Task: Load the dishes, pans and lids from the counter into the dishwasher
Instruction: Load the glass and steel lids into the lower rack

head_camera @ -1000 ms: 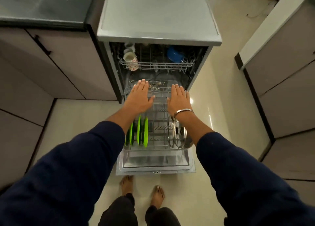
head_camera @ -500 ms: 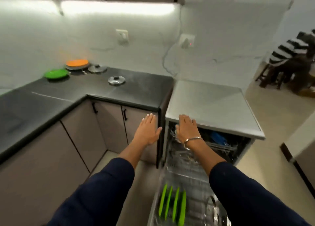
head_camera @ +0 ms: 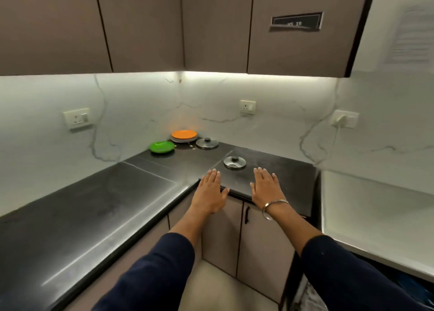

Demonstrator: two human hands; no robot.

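Observation:
Both my hands stretch flat over the black counter, fingers straight, holding nothing. My left hand hovers at the counter's inner corner edge. My right hand has a metal bangle at the wrist. Just beyond them lies a steel lid with a black knob. Farther back in the corner sit a second steel lid, a green plate and an orange plate on top of a short stack of plates. The dishwasher shows only as its white top at the right, with a bit of its rack at the bottom edge.
Brown wall cabinets hang overhead above the marble backsplash. Base cabinet doors with a dark handle stand below the counter. Wall sockets are on the backsplash, one with a white plug at the right.
My view has swung up from the open dishwasher racks to the counter corner. Both hands moved away from the rack and now reach over the counter, still flat with nothing in them.

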